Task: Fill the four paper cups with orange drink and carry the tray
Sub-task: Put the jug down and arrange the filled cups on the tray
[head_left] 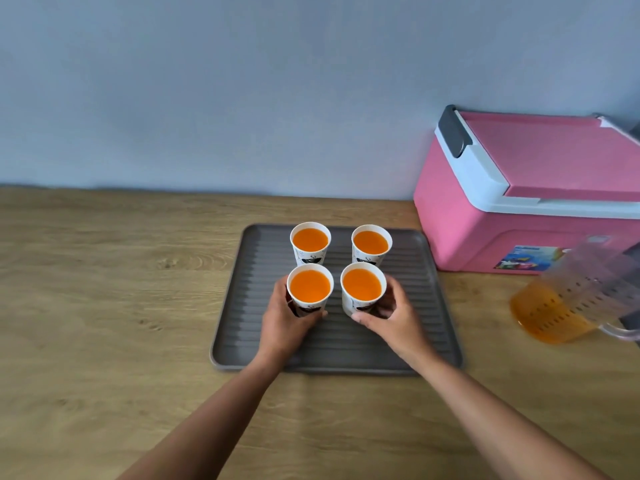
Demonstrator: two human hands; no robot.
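Four white paper cups holding orange drink stand in a square on the ribbed brown tray [408,327]. The two far cups, far left cup [310,242] and far right cup [371,244], stand untouched. My left hand [285,322] is wrapped around the near left cup [310,287]. My right hand [391,315] grips the near right cup [362,285] from its right side. Both near cups are upright. I cannot tell whether they rest on the tray or are slightly lifted.
A clear plastic jug [568,299] with orange drink in its bottom stands on the wooden table [104,306] to the right. Behind it a pink cooler box [526,202] sits against the grey wall.
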